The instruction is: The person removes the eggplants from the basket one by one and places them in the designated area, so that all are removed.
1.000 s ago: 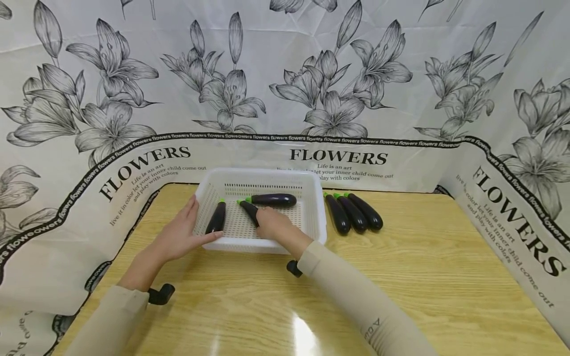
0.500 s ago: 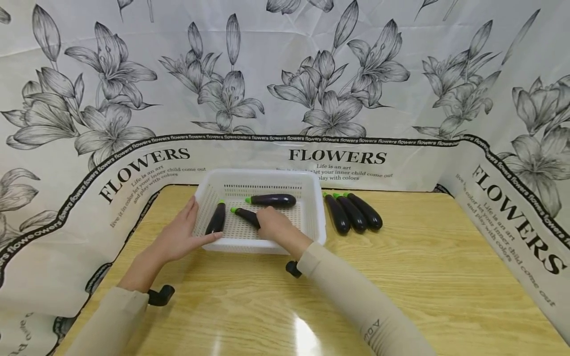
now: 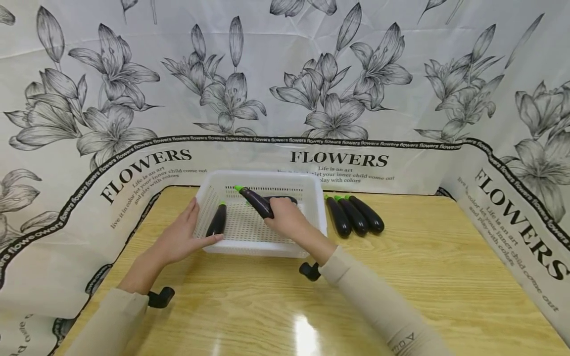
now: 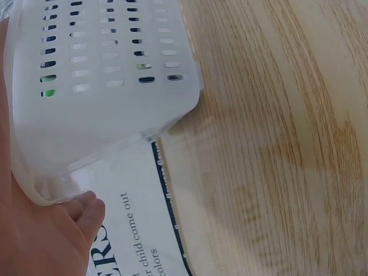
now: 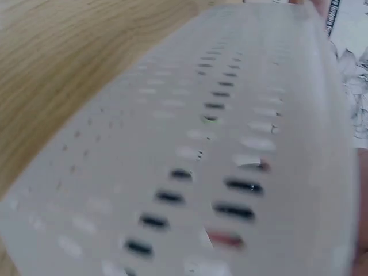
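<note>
My right hand (image 3: 287, 216) grips an eggplant (image 3: 255, 200) by its thick end, over the white plastic basket (image 3: 267, 248). The eggplant tilts, its green stem pointing up and left. My left hand (image 3: 182, 235) rests against the basket's near left corner, fingers along the left side and thumb across the front rim. Inside the basket, one eggplant (image 3: 217, 221) lies near that thumb. Another eggplant (image 3: 289, 200) lies at the back, partly hidden by the held one. In the left wrist view, the hand (image 4: 46, 236) presses against the slotted basket (image 4: 109, 121).
Three eggplants (image 3: 354, 215) lie side by side on the wooden table (image 3: 423, 267), just right of the basket. A flower-printed cloth (image 3: 249, 148) hangs behind the table and along both sides. In the right wrist view, the basket wall (image 5: 190, 138) fills most of the picture.
The right hand has raised the eggplant from the basket floor and moved slightly right. The eggplant now overlaps the one at the back. The left hand has stayed on the corner.
</note>
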A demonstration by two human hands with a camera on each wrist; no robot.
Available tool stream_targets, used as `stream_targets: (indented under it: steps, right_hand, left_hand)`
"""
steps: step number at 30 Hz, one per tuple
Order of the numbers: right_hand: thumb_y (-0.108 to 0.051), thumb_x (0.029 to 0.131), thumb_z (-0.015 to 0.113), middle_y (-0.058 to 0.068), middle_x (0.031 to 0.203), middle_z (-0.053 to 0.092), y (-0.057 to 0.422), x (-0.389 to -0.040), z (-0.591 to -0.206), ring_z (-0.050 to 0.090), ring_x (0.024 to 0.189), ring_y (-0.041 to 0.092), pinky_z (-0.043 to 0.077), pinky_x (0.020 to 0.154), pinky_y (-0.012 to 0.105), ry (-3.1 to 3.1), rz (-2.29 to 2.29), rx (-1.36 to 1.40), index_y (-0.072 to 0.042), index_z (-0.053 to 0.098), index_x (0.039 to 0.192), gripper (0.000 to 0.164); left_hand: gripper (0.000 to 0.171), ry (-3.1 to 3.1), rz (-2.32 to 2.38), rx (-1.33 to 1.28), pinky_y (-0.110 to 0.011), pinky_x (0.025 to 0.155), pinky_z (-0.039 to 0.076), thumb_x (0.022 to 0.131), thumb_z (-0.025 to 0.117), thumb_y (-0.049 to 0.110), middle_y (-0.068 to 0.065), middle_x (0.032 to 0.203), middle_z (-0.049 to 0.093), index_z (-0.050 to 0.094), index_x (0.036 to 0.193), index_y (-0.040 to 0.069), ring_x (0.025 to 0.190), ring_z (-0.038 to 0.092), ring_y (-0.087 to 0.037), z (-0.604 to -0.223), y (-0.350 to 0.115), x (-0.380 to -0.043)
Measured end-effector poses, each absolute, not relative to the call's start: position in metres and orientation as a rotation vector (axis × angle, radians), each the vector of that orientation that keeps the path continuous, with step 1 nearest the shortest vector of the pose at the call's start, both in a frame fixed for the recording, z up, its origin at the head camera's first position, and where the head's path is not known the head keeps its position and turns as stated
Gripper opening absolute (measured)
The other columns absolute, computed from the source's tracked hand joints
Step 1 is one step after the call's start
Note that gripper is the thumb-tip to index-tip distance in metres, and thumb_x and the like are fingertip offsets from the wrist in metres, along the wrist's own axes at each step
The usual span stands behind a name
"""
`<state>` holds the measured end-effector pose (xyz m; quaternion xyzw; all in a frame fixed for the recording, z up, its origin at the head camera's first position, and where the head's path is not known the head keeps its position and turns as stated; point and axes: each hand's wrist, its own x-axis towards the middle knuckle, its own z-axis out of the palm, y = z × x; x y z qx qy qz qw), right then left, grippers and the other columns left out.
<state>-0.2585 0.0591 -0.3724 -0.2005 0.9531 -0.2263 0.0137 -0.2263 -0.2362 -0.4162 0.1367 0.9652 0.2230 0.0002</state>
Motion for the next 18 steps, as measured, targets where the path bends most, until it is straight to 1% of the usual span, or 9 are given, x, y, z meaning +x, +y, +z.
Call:
stream_targets:
  steps: [3, 5, 7, 9, 12, 15, 18]
  right_hand:
    - [-0.014, 0.095, 0.072, 0.007, 0.088, 0.064, 0.074, -0.258, -0.362, 0.06, 0.072, 0.02, 0.05, 0.062, 0.031, 2.962, -0.776, -0.652, -0.003, 0.065, 0.101, 0.015]
    - [-0.015, 0.095, 0.073, 0.007, 0.091, 0.066, 0.083, -0.258, -0.357, 0.061, 0.075, 0.021, 0.051, 0.065, 0.032, 2.963, -0.802, -0.661, -0.003, 0.066, 0.103, 0.016]
    - [-0.018, 0.096, 0.072, 0.009, 0.099, 0.068, 0.093, -0.258, -0.355, 0.063, 0.081, 0.022, 0.052, 0.071, 0.035, 2.97, -0.8, -0.662, -0.002, 0.066, 0.111, 0.022]
    - [-0.02, 0.097, 0.072, 0.013, 0.11, 0.069, 0.103, -0.257, -0.353, 0.065, 0.091, 0.024, 0.055, 0.078, 0.038, 2.978, -0.795, -0.659, 0.0, 0.065, 0.123, 0.034]
    - [-0.023, 0.097, 0.072, 0.017, 0.127, 0.066, 0.117, -0.259, -0.352, 0.066, 0.107, 0.029, 0.055, 0.089, 0.044, 3.002, -0.787, -0.659, 0.002, 0.059, 0.137, 0.049]
    - [-0.024, 0.097, 0.073, 0.019, 0.132, 0.064, 0.13, -0.26, -0.35, 0.063, 0.116, 0.032, 0.053, 0.097, 0.047, 3.028, -0.784, -0.668, 0.003, 0.058, 0.139, 0.052]
    - [-0.023, 0.096, 0.074, 0.021, 0.131, 0.064, 0.143, -0.26, -0.351, 0.063, 0.117, 0.035, 0.052, 0.099, 0.049, 3.053, -0.786, -0.674, 0.004, 0.059, 0.137, 0.052]
  left_hand:
    - [0.126, 3.04, 0.707, 0.435, -0.064, 0.12, 0.02, 0.087, 0.058, 0.078, -0.02, 0.17, -0.008, -0.003, 0.162, -0.003, 0.154, 0.01, -0.048, -0.415, -0.235, -0.227]
    - [0.126, 3.045, 0.704, 0.436, -0.064, 0.12, 0.02, 0.087, 0.058, 0.078, -0.02, 0.17, -0.008, -0.003, 0.162, -0.003, 0.154, 0.01, -0.048, -0.415, -0.235, -0.227]
    - [0.127, 3.042, 0.706, 0.434, -0.065, 0.12, 0.02, 0.087, 0.058, 0.078, -0.02, 0.17, -0.009, -0.003, 0.162, -0.003, 0.153, 0.01, -0.048, -0.415, -0.235, -0.227]
    - [0.127, 3.037, 0.7, 0.431, -0.065, 0.12, 0.02, 0.087, 0.058, 0.079, -0.019, 0.17, -0.009, -0.004, 0.162, -0.003, 0.153, 0.01, -0.049, -0.414, -0.235, -0.227]
    - [0.127, 3.033, 0.703, 0.434, -0.065, 0.12, 0.02, 0.087, 0.058, 0.079, -0.019, 0.17, -0.01, -0.004, 0.162, -0.003, 0.153, 0.01, -0.049, -0.415, -0.235, -0.227]
    - [0.127, 3.034, 0.7, 0.433, -0.064, 0.12, 0.02, 0.087, 0.058, 0.079, -0.018, 0.17, -0.01, -0.004, 0.162, -0.002, 0.154, 0.009, -0.048, -0.416, -0.235, -0.227]
    - [0.128, 3.03, 0.699, 0.432, -0.064, 0.12, 0.02, 0.086, 0.058, 0.08, -0.018, 0.17, -0.012, -0.005, 0.162, -0.002, 0.154, 0.008, -0.047, -0.417, -0.235, -0.227]
